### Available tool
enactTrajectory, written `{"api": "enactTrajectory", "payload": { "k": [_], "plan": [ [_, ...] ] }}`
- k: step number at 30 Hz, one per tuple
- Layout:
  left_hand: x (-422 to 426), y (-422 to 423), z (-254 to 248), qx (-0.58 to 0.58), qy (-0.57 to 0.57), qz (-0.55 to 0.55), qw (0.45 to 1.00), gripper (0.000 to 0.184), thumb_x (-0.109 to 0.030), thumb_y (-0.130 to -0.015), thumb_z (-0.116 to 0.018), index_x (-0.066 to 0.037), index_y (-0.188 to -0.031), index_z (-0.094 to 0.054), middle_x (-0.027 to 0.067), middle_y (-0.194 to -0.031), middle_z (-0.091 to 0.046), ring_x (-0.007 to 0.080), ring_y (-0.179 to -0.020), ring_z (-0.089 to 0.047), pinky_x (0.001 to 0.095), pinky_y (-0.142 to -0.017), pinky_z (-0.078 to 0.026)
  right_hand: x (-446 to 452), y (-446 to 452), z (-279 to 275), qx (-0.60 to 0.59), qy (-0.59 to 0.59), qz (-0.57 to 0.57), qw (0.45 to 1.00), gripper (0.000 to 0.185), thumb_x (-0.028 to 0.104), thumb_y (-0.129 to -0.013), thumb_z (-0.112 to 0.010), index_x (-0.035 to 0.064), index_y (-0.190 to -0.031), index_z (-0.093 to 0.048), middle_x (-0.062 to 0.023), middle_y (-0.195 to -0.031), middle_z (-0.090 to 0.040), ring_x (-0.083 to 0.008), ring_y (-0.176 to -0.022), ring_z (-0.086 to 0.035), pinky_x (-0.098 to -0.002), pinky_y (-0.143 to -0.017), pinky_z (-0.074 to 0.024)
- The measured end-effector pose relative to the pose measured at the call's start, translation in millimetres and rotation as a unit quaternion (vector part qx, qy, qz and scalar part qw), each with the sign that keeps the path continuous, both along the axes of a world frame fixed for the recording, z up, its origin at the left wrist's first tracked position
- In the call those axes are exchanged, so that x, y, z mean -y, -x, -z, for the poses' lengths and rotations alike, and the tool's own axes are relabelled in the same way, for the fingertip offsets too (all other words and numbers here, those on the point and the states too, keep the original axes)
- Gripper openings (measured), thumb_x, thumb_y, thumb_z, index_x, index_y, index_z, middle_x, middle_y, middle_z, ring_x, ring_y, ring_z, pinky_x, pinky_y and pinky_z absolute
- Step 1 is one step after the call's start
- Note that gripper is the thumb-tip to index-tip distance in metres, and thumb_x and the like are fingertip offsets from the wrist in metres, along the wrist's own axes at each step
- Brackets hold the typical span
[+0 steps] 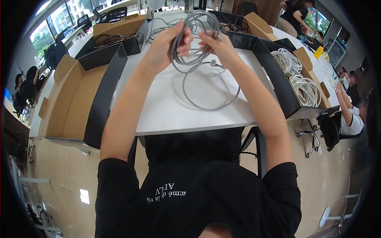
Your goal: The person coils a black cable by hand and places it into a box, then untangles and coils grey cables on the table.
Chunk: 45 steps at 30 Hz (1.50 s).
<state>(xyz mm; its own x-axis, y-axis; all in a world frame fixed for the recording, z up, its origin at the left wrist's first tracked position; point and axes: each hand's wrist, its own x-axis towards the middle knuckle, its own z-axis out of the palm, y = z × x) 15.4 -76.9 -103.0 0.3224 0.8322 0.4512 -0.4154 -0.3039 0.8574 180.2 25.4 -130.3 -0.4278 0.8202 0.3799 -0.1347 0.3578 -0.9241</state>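
A grey cable (185,89) is gathered in several loops above the white table. My left hand (166,47) has its fingers curled round the left side of the loops. At the right side, my right hand (220,48) is closed on the same cable, with thumb and fingers bent toward the coil. One larger loop hangs below both hands, over the tabletop. A small pale connector (213,62) dangles beside my right wrist. More grey cable lies on the table behind the hands, partly hidden by them.
A black-and-brown open box (104,89) stands on the left. Another box (274,81) on the right holds white cable coils (304,90). Farther back, two boxes contain dark cables (111,41). The white table's front edge (190,130) is near my body. Other people sit or stand around.
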Motion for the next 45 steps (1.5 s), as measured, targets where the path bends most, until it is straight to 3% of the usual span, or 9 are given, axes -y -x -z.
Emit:
{"api": "enactTrajectory", "payload": {
  "k": [2, 6, 12, 18, 26, 29, 32, 38, 45],
  "plan": [
    [6.0, -4.4, -5.3, -0.054, -0.004, -0.026, 0.998, 0.051, -0.048, -0.092, -0.035, -0.001, -0.102, -0.051, 0.0003, -0.071, -0.048, 0.0065, -0.059, -0.041, 0.0191, -0.054, -0.037, -2.0, -3.6, -2.8, 0.004, -0.007, 0.031, 1.000, 0.024, 0.025, -0.081, -0.064, 0.0024, -0.076, -0.058, -0.0048, -0.061, -0.057, -0.0117, -0.050, -0.052, -0.0269, -0.046, -0.0393],
    [5.9, 0.7, -6.9, -0.083, -0.001, 0.037, 0.996, 0.076, -0.063, -0.082, -0.040, 0.004, -0.114, -0.052, 0.0018, -0.072, -0.057, 0.0099, -0.062, -0.055, 0.0245, -0.059, -0.048, -4.1, -5.5, -1.4, 0.155, -0.282, 0.198, 0.926, 0.018, 0.017, -0.080, -0.060, -0.0015, -0.078, -0.057, -0.0153, -0.057, -0.054, -0.0278, -0.051, -0.054, -0.0345, -0.051, -0.0431],
    [19.3, -6.3, -10.3, -0.131, 0.113, -0.030, 0.984, 0.070, -0.056, -0.088, -0.035, 0.007, -0.117, -0.047, -0.0035, -0.064, -0.049, 0.0013, -0.045, -0.044, 0.0120, -0.037, -0.037, 6.1, -3.6, -5.0, 0.134, -0.520, 0.198, 0.820, 0.010, 0.013, -0.075, -0.058, 0.0045, -0.078, -0.060, -0.0139, -0.061, -0.057, -0.0330, -0.057, -0.056, -0.0390, -0.054, -0.0445],
    [8.7, 2.6, -12.1, -0.097, 0.148, -0.082, 0.981, 0.033, -0.041, -0.093, -0.039, -0.010, -0.083, -0.044, -0.0094, -0.058, -0.026, -0.0015, -0.043, -0.021, 0.0139, -0.033, -0.016, 15.7, -5.6, -15.1, 0.252, -0.440, 0.240, 0.828, 0.027, 0.035, -0.079, -0.060, 0.0101, -0.089, -0.062, -0.0079, -0.058, -0.058, -0.0288, -0.058, -0.058, -0.0372, -0.054, -0.0458],
    [10.7, 10.9, -16.8, -0.096, 0.098, -0.140, 0.981, 0.033, -0.041, -0.093, -0.040, -0.014, -0.074, -0.035, -0.0088, -0.056, -0.024, -0.0004, -0.043, -0.021, 0.0150, -0.034, -0.014, -1.0, -26.7, -20.2, 0.379, -0.340, 0.271, 0.817, 0.082, 0.073, -0.069, -0.049, 0.0095, -0.120, -0.050, -0.0092, -0.076, -0.063, -0.0243, -0.078, -0.062, -0.0364, -0.065, -0.0462],
    [9.9, 15.2, -18.0, -0.104, 0.082, -0.164, 0.978, 0.033, -0.041, -0.092, -0.041, -0.014, -0.074, -0.035, -0.0087, -0.056, -0.024, 0.0000, -0.043, -0.021, 0.0153, -0.034, -0.015, -27.7, -39.5, -10.6, 0.398, -0.523, 0.312, 0.686, 0.077, 0.067, -0.074, -0.050, 0.0098, -0.126, -0.044, -0.0123, -0.087, -0.060, -0.0253, -0.087, -0.059, -0.0345, -0.061, -0.0461],
    [7.9, 15.9, -16.8, -0.121, 0.080, -0.182, 0.973, 0.034, -0.043, -0.091, -0.042, -0.014, -0.073, -0.035, -0.0088, -0.056, -0.024, 0.0003, -0.042, -0.020, 0.0158, -0.034, -0.014, -37.2, -39.9, -3.1, 0.257, -0.582, 0.360, 0.683, 0.060, 0.053, -0.080, -0.055, 0.0105, -0.123, -0.048, -0.0132, -0.085, -0.062, -0.0258, -0.083, -0.058, -0.0366, -0.071, -0.0437],
    [3.7, 9.2, -7.3, -0.261, 0.053, -0.269, 0.926, 0.039, -0.046, -0.090, -0.042, -0.014, -0.069, -0.035, -0.0094, -0.055, -0.025, 0.0005, -0.044, -0.020, 0.0178, -0.037, -0.013, -47.0, -43.7, -16.1, 0.027, -0.314, 0.164, 0.935, 0.025, 0.007, -0.088, -0.051, 0.0038, -0.113, -0.055, -0.0101, -0.091, -0.062, -0.0150, -0.078, -0.062, -0.0216, -0.067, -0.0491],
    [-5.8, 8.7, 6.0, -0.300, -0.044, -0.295, 0.906, 0.043, -0.050, -0.089, -0.043, -0.013, -0.068, -0.037, -0.0093, -0.055, -0.025, 0.0012, -0.046, -0.020, 0.0187, -0.039, -0.014, 11.9, -18.5, -32.5, 0.042, -0.515, 0.160, 0.841, 0.020, -0.002, -0.077, -0.053, 0.0065, -0.094, -0.061, -0.0073, -0.086, -0.065, -0.0179, -0.076, -0.064, -0.0284, -0.062, -0.0489]
  ]
}}
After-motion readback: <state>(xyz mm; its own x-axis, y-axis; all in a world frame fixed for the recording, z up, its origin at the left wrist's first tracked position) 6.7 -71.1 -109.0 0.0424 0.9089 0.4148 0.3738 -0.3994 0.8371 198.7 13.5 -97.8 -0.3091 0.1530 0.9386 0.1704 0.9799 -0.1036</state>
